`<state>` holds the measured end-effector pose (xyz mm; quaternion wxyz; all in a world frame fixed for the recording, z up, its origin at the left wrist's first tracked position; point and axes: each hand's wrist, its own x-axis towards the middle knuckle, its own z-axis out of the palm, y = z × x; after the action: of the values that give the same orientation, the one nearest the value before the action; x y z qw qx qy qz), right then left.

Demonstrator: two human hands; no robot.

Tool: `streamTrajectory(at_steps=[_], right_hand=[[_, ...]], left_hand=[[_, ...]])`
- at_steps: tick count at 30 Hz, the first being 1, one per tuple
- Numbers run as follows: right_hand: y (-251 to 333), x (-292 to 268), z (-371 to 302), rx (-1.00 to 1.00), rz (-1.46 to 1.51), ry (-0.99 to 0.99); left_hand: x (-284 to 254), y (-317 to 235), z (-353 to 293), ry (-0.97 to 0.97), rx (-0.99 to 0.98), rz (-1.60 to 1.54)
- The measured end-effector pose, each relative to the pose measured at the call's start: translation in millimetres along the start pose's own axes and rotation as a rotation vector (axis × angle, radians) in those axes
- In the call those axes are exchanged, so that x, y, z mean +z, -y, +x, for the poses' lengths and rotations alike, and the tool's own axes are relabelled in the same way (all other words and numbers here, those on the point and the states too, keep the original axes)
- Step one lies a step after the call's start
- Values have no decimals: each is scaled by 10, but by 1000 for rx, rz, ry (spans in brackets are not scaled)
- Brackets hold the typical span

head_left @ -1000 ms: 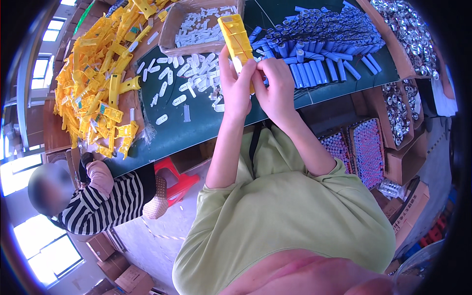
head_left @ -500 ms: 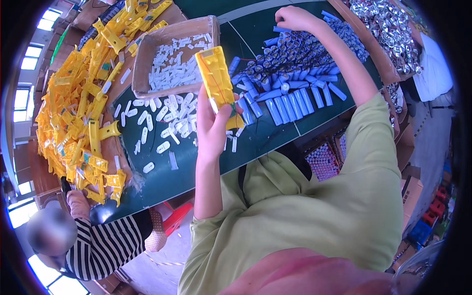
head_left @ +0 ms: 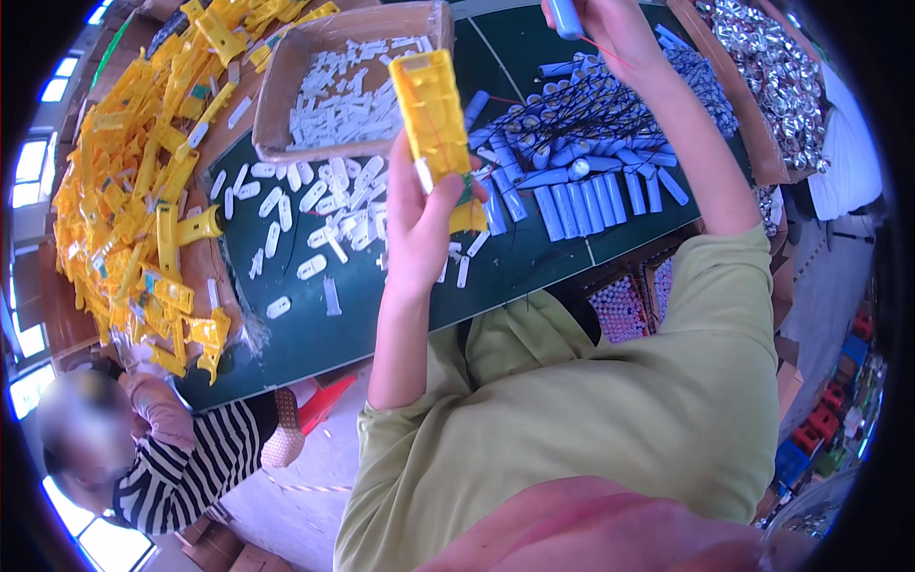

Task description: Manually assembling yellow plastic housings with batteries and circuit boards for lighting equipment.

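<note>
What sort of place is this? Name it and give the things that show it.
Probably a small assembly workshop or factory bench. A heap of yellow plastic housings, rows of blue cylindrical cells and a cardboard box of white parts cover the green worktable, with a second person seated alongside.

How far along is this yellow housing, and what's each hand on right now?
Not finished: the left hand holds the yellow housing upright, while the right hand lifts a blue cylinder cell from the blue pile. Left: many yellow housings heaped and white clips loose.

free: bare green mat (head_left: 381, 324) near edge | blocked: white clips (head_left: 315, 214), blue cells (head_left: 581, 181), cardboard box (head_left: 276, 86)
</note>
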<state>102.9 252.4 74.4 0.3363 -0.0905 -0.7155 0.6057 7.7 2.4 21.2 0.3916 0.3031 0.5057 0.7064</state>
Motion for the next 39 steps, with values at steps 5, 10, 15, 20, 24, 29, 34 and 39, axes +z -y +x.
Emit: streamTrajectory(at_steps=[5,10,15,20,24,29,34,39], right_hand=[[72,814,-686,173,247,23],[-82,1180,-1040,-4,-60,-119],[-18,1275,-1021,-118,-151,-126],[-143,1405,-989,-177,-428,-209],[-258,1472,-978,-144,-466,-239],[-345,1521,-985,-176,-465,-265],[-227,1452,-970,-73,-690,-305],[-298,1574,-847,-115,-451,-223]], left_hand=[[160,-12,-50,20,125,-31],[122,81,-218,21,183,101],[93,62,-322,6,145,159],[97,115,-335,-45,120,190],[59,190,-325,-91,102,206],[66,138,-320,-123,101,288],[40,215,-284,-113,157,351],[-69,201,-227,-96,140,216]])
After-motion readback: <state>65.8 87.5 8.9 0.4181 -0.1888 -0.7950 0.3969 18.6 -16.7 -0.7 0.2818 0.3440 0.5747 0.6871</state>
